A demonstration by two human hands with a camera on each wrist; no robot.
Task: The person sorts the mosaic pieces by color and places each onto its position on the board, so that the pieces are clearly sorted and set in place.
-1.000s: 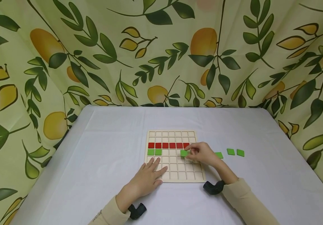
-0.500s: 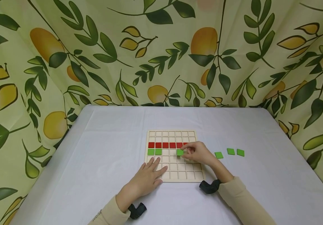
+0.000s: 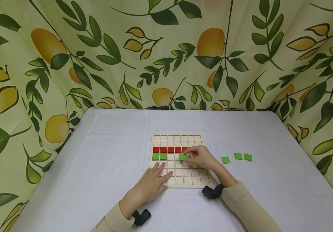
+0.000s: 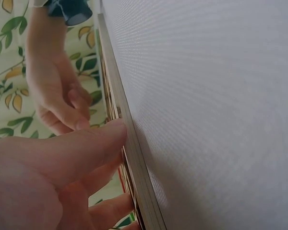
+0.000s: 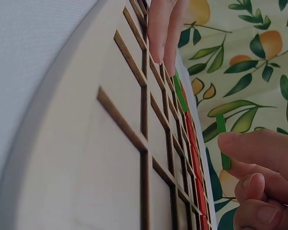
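The right hand (image 3: 200, 157) pinches a green tile (image 3: 182, 157) between its fingertips, above the middle of a pale wooden grid board (image 3: 187, 181). The right wrist view shows this tile raised clear of the board, its thin edge turned to the camera. Seen from the head, it hovers by the row that holds two seated green tiles (image 3: 156, 156), to their right and apart from them. Just beyond that row, on the far side, runs a row of red tiles (image 3: 170, 149) set in the squares; the right hand hides the right end of it.

The left hand (image 3: 150, 186) lies at the board's near-left part, fingers spread — the thumb touches the near edge, while the other fingertips reach over the squares.

Right of the board, three loose green tiles (image 3: 238, 156) lie on the white-covered tabletop (image 3: 117, 135): two close together, the third a little to their left, near the right forearm. Both arms wear beige sleeves (image 3: 252, 206), and a black curved device (image 3: 212, 192) sits at each wrist. Beyond the tabletop hangs a curtain (image 3: 162, 67) printed with green leaves and orange fruit — it fills the far side and both flanks.
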